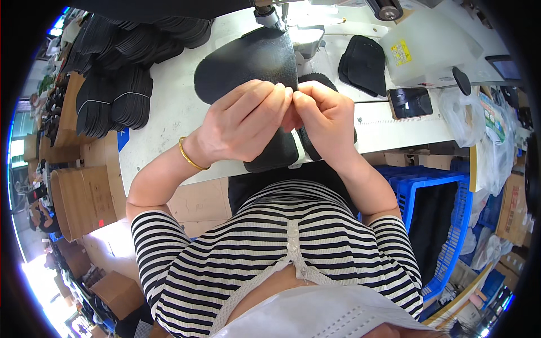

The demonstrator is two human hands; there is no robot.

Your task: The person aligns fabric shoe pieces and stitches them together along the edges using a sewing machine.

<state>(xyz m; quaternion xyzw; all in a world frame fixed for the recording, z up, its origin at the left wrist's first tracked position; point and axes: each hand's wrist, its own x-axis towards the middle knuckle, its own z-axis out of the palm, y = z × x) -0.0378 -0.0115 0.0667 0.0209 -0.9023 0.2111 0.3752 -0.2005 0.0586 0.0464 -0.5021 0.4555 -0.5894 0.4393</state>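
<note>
A large black piece with a rounded end (242, 63), leather-like and smooth, lies on the white table under the head of a sewing machine (270, 18). My left hand (242, 121) is closed in a pinch at its near right edge, a gold bangle on the wrist. Right beside it, fingertips almost touching, my right hand (329, 121) pinches the same edge. The exact grip between the fingertips is hidden. Below my hands, more black pieces (273, 155) lie at the table's front edge, partly covered by my hands.
Stacks of black cut pieces (132, 42) and banded bundles (112, 104) fill the table's left. At right are black pieces (363, 65), a phone (410, 103) and a translucent plastic bag (459, 118). A blue crate (437, 186) stands by my right arm; a cardboard box (84, 203) is at left.
</note>
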